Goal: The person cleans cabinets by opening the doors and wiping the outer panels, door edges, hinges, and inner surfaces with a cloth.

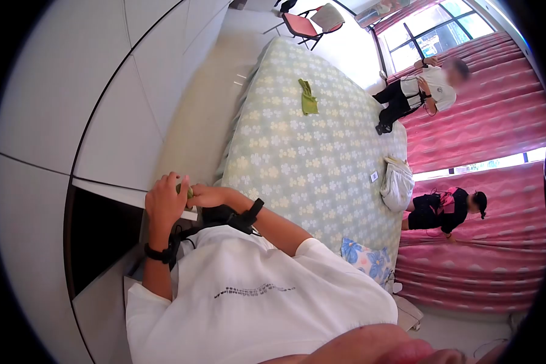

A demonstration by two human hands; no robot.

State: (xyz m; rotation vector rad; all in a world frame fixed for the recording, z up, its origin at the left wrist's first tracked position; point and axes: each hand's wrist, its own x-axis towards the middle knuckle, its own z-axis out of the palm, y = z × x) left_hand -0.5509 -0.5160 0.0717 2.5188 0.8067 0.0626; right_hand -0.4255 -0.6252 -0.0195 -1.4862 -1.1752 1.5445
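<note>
Both my hands meet in front of the white cabinet at the left. My left hand (pixel 164 201), back toward me, has its fingers bent around a small green thing (pixel 190 192). My right hand (pixel 207 196) reaches in from the other side, its fingers touching the same thing. Most of that green thing is hidden, and its kind cannot be made out. A black band circles each wrist. Just below the hands is a pale ledge (pixel 190 214) beside a dark opening.
A bed (pixel 267 151) with a flowered cover lies beyond, holding a green cloth (pixel 308 98), a white bundle (pixel 398 187) and a blue-flowered pillow (pixel 367 259). Two people (pixel 437 85) (pixel 446 207) stand by pink curtains (pixel 467 133). A red folding chair (pixel 300 25) stands past the bed.
</note>
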